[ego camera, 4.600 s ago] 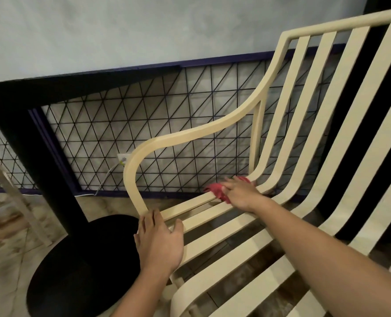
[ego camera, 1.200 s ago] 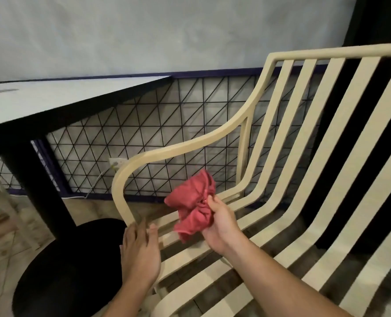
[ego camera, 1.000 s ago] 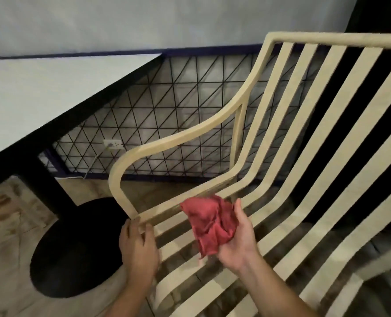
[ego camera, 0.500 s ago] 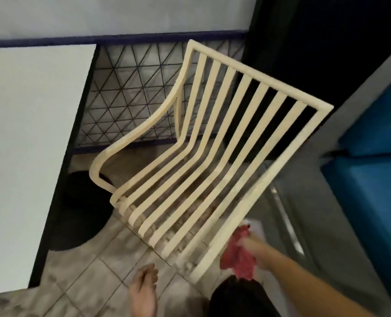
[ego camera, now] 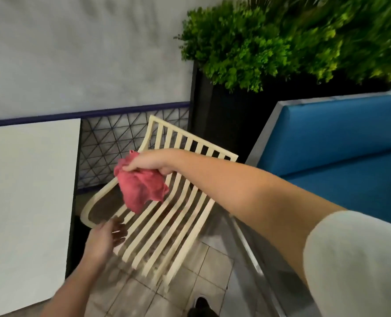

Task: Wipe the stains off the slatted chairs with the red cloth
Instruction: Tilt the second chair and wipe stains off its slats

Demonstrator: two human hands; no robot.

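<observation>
One slatted chair (ego camera: 164,234) partly hidden behind right hand (ego camera: 148,162) gripping red cloth (ego camera: 142,188)

A single wide view from the person's head, high up, tilted steeply down and forward. The right hand (ego camera: 149,162) gripping the cloth (ego camera: 142,188) sits near mid-frame, close to the lens; the chair (ego camera: 190,136) lies below that grip, farther off, table (ego camera: 25,202) to its left, bench (ego camera: 338,138) right.

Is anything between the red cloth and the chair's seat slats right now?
Nothing visible. The red cloth hangs from the right hand above the seat of the slatted chair, open air beneath it. The left hand is off to the side, by the seat's front corner.
</observation>
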